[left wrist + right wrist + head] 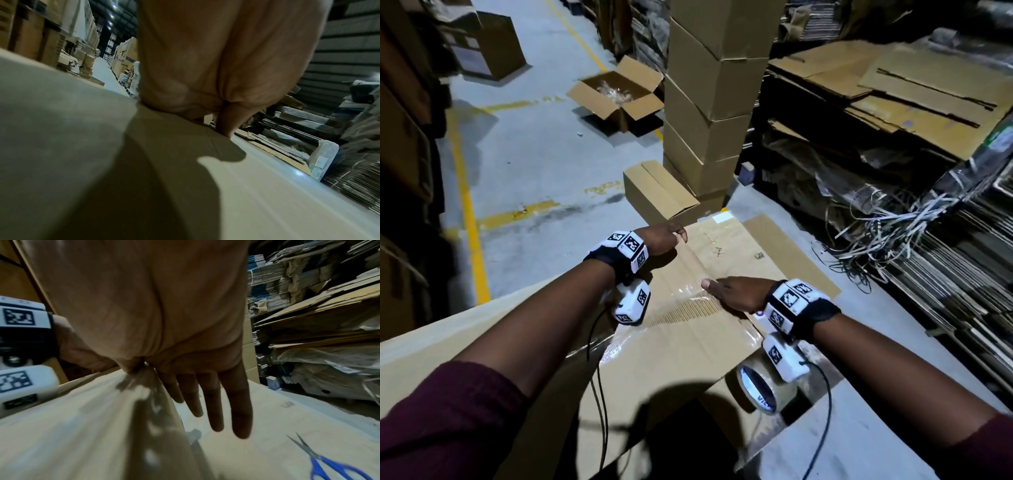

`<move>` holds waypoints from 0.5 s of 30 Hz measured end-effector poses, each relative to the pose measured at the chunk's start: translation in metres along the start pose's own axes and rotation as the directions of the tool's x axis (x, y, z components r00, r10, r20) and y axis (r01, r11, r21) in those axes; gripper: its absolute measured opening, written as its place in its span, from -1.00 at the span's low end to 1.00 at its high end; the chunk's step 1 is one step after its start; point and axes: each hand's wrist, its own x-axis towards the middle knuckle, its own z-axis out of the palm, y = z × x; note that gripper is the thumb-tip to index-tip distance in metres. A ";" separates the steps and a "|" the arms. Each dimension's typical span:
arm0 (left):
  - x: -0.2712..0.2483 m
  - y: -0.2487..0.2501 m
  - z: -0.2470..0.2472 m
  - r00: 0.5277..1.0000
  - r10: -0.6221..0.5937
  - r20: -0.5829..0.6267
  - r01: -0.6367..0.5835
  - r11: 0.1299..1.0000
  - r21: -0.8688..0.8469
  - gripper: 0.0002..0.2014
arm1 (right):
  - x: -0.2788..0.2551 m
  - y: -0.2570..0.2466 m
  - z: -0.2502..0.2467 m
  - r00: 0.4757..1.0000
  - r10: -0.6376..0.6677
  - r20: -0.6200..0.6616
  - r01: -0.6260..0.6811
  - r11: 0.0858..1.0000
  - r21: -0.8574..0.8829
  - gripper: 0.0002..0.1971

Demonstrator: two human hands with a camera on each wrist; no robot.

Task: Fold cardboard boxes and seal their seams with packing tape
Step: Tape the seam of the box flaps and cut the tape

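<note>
A brown cardboard box (705,329) stands in front of me, and a strip of clear packing tape (688,291) shines along its top seam. My left hand (664,240) is at the far left of the top with bent fingers; one fingertip (226,128) touches the cardboard (205,186). My right hand (732,294) lies flat at the right edge, thumb on the tape. Its straight fingers (213,402) reach down past the box edge (72,426). A roll of clear tape (756,387) lies on flat cardboard below my right wrist.
Blue-handled scissors (329,462) lie on the flat cardboard sheet (791,246) at the box's right. Beyond stand a tall box stack (709,102), a small closed box (657,192) and an open box (616,96). Flattened cardboard (893,85) and loose strapping (893,222) crowd the right.
</note>
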 end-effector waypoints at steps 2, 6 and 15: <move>-0.002 0.004 0.000 1.000 0.022 -0.017 -0.022 1.000 0.004 -0.68 | -0.012 0.016 0.017 0.999 -0.030 -0.040 0.032 0.997 0.063 -0.17; -0.011 0.006 0.006 0.997 0.030 -0.076 -0.031 0.999 -0.006 -0.63 | -0.038 0.038 0.052 0.982 -0.027 -0.184 0.054 0.988 0.144 -0.30; -0.038 -0.011 0.027 0.954 -0.179 -0.242 0.223 0.960 0.169 -0.38 | -0.049 0.049 0.095 0.816 -0.427 -0.390 0.312 0.893 -0.325 0.43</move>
